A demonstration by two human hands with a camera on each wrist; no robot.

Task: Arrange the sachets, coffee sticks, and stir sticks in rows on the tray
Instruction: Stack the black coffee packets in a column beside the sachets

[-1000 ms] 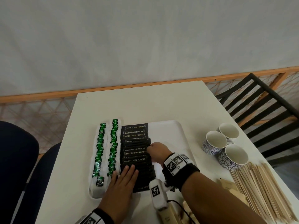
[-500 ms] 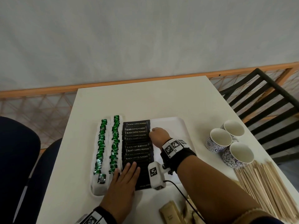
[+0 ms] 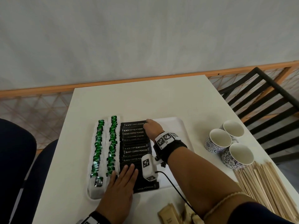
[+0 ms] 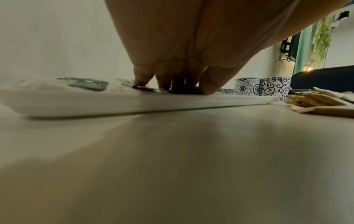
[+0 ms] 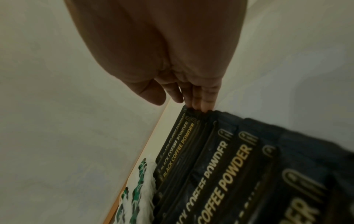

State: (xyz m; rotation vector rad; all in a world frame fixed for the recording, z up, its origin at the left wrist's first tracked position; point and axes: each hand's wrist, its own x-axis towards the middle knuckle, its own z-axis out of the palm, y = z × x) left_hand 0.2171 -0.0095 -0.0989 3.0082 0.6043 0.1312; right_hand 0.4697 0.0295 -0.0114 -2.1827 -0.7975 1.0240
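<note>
1. position: the white tray [image 3: 181,126] sits on the table [image 3: 145,97]. two rows of green-and-white sachets [image 3: 103,147] fill its left side, and a row of overlapping black coffee sticks [image 3: 135,149] lies just beside them. the right part of the tray is bare.
2. left hand [image 3: 123,183]: flat, fingers straight and together, pressing on the near end of the coffee-stick row. it holds nothing.
3. right hand [image 3: 151,128]: fingers extended, tips touching the right edge of the farthest coffee sticks. no pinch is visible.
4. remaining stock: the stir sticks [image 3: 262,188] lie in a pile on the table, well apart from the tray. tan packets [image 3: 169,215] lie near the front edge.
5. risk: a sideways push at the far end may skew the overlapped sticks or drive them into the sachets, because only the near end is pinned.
6. risk: the right forearm passes near the three cups [image 3: 229,143], so a wide sweep toward the stir sticks could knock one.
7. limits of view: the right wrist unit covers part of the row. the left palm hides the near sticks. the tan packets are cut off by the frame, and their print is unreadable.
</note>
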